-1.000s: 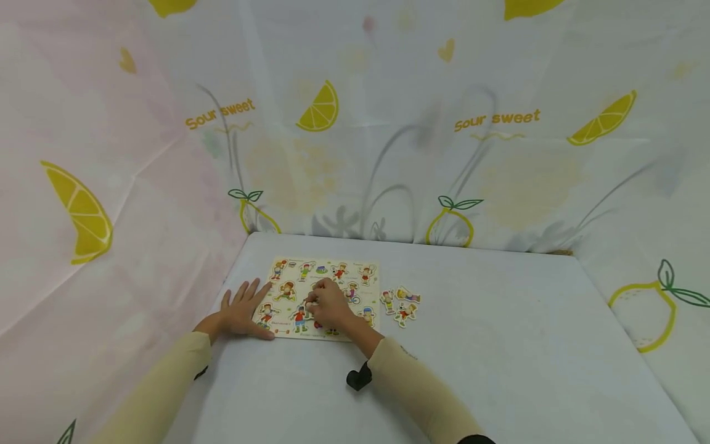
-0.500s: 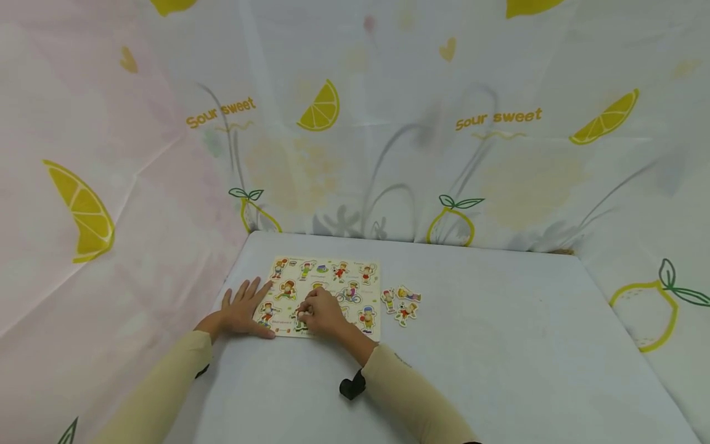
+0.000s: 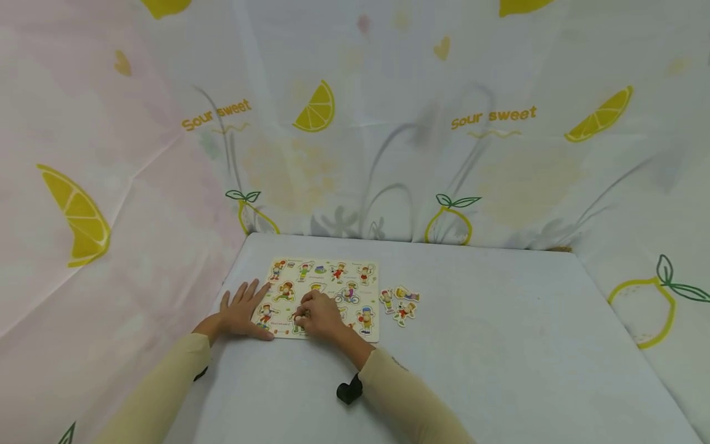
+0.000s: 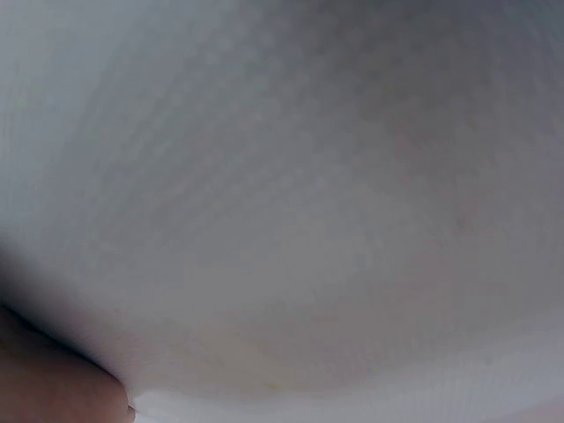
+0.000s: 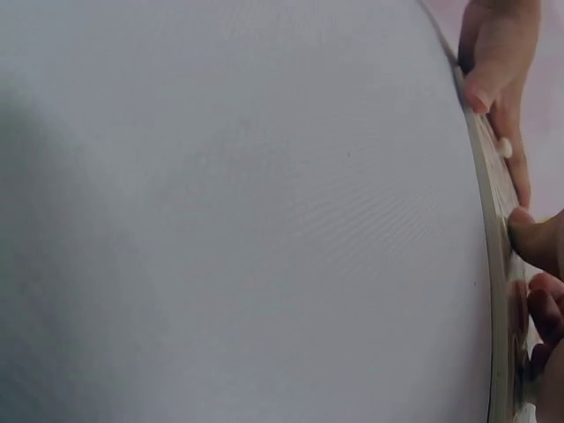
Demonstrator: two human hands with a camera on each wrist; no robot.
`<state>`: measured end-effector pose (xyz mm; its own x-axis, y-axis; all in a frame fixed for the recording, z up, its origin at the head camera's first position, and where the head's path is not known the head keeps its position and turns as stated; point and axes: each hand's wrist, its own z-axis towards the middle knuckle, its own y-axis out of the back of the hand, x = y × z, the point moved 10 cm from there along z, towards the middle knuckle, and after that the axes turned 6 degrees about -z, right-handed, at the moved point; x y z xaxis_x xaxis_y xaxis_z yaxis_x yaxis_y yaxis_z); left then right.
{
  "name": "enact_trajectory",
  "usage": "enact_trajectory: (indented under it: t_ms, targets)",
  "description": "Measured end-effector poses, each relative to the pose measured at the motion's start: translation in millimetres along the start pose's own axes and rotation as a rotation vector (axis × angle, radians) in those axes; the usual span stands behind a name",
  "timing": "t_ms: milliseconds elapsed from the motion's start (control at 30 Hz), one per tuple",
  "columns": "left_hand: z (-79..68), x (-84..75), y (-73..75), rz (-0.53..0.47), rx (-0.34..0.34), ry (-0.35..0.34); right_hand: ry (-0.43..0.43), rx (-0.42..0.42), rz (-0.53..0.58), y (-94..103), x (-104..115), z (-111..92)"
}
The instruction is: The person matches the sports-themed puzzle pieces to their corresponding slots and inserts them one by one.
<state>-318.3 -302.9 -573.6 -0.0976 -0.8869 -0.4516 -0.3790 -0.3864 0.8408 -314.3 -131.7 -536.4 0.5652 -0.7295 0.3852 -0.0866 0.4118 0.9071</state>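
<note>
A flat puzzle board [image 3: 327,338] printed with sports figures lies on the white table. My left hand [image 3: 238,316] rests with spread fingers on its left edge; in the right wrist view the thumb of that left hand [image 5: 498,66] touches the board's near edge. My right hand [image 3: 322,316] is over the board's lower middle, its fingers curled on a puzzle piece [image 3: 297,324] that they mostly cover. The board's side [image 5: 498,291] shows in the right wrist view, with the right thumb [image 5: 533,238] against its top. Part of the left hand [image 4: 62,388] appears in the left wrist view.
Right of the board lie 3 loose figure pieces [image 3: 403,313] close together. A white tablecloth [image 3: 499,345] covers the table. Lemon-printed cloth [image 3: 355,154] hangs behind and at the sides.
My right hand has moved left and slightly down over the board, onto a figure in the lower row, uncovering the cyclist figure. The left hand stays in place.
</note>
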Motion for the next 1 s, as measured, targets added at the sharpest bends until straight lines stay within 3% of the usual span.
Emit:
enact_trajectory:
  t_ms: [200,433,533,1000]
  targets:
    - [-1.5,-2.6,1.3,-0.022,-0.005,-0.011,-0.015,0.016,0.021,-0.2,-1,0]
    - [4.2,5.5,-4.3,0.003,-0.003,-0.008,-0.025,0.039,0.028,-2.0,-4,-1]
    - [5.2,9.3,-5.4,0.035,0.001,0.002,-0.018,0.034,0.025,-2.4,-4,-1]
    - [5.9,8.6,-3.7,0.007,-0.010,-0.012,0.025,0.029,-0.012,-0.9,0,-1]
